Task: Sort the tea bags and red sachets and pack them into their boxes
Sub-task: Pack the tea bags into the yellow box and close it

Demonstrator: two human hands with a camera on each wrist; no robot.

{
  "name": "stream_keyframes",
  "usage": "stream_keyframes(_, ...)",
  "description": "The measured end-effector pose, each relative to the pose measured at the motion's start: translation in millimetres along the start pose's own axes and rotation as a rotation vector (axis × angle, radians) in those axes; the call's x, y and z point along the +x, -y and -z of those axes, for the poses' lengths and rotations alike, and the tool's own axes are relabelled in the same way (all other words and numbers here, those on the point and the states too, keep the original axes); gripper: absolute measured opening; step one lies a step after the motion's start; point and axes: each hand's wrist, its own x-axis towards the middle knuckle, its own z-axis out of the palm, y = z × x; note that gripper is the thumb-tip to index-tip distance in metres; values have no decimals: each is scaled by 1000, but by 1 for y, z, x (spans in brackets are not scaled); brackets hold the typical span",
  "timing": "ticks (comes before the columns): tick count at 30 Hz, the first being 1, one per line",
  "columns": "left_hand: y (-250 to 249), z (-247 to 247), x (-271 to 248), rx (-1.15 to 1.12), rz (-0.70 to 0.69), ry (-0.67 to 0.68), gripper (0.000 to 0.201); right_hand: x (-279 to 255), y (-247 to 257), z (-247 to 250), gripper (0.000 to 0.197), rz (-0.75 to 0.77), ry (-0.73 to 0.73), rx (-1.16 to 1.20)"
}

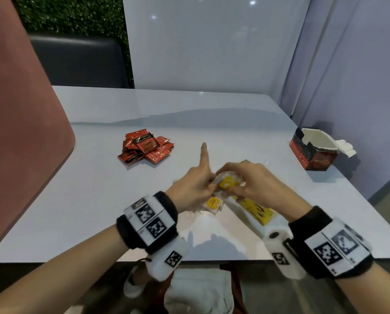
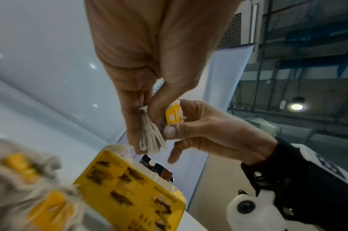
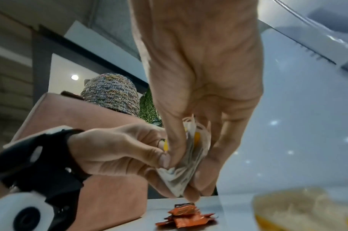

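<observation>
Both hands hold one stack of white tea bags (image 1: 227,182) with yellow tags just above the table, near the front centre. My left hand (image 1: 208,185) pinches the stack's left end, its index finger pointing up. Around the right end curl the fingers of my right hand (image 1: 237,185). In the left wrist view the left hand (image 2: 146,125) pinches the tea bags (image 2: 151,139) while the right hand (image 2: 181,125) holds a yellow tag. The yellow tea box (image 1: 257,210) lies under the right hand. Red sachets (image 1: 146,147) are piled at the far left. The open red box (image 1: 314,151) stands at the far right.
More loose tea bags (image 1: 213,203) with tangled strings lie on the white table (image 1: 98,200) under my hands. A pink chair back (image 1: 19,132) rises at the left edge. White partition walls close the back and right sides.
</observation>
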Motion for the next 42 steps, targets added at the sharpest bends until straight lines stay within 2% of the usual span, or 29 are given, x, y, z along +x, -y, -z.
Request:
stream_keyframes(3, -18, -8, 31, -8, -21, -63, 87, 3, -22, 26, 26, 28, -203, -183)
stream_keyframes(5, -21, -19, 44, 79, -49, -58, 77, 7, -44, 44, 25, -4, -269, -331)
stream_keyframes(6, -20, -25, 47, 136, -83, -26, 66, 9, -57, 51, 25, -24, -259, -411)
stream_keyframes(8, -21, -38, 44, 240, -164, 84, 45, 13, -80, 58, 27, -46, -149, -511)
stream_keyframes(10, -22, -49, 38, 336, -264, 209, 38, 14, -93, 55, 29, -41, -18, -550)
stream_keyframes(13, -23, -62, 32, 419, -372, 321, 44, 17, -102, 43, 31, 0, 78, -655)
stream_keyframes(16, -19, -70, 29, 423, -377, 377, 50, 21, -106, 32, 27, 115, 93, -783)
stream_keyframes(19, -19, -73, 27, 424, -340, 376, 48, 24, -106, 28, 28, 132, 149, -786)
stream_keyframes(21, -20, -72, 27, 424, -323, 380, 46, 25, -104, 26, 32, 104, 197, -801)
stream_keyframes(25, -21, -72, 24, 422, -314, 387, 43, 29, -99, 19, 41, 76, 188, -769)
stream_keyframes(30, -21, -69, 21, 405, -313, 382, 43, 23, -97, 16, 71, 49, 139, -696)
stream_keyframes(34, -22, -68, 21, 390, -310, 390, 42, 14, -92, 22, 60, 43, 44, -678)
stream_keyframes(42, -22, -68, 19, 371, -312, 387, 41, 9, -101, 10, 38, 73, 5, -846)
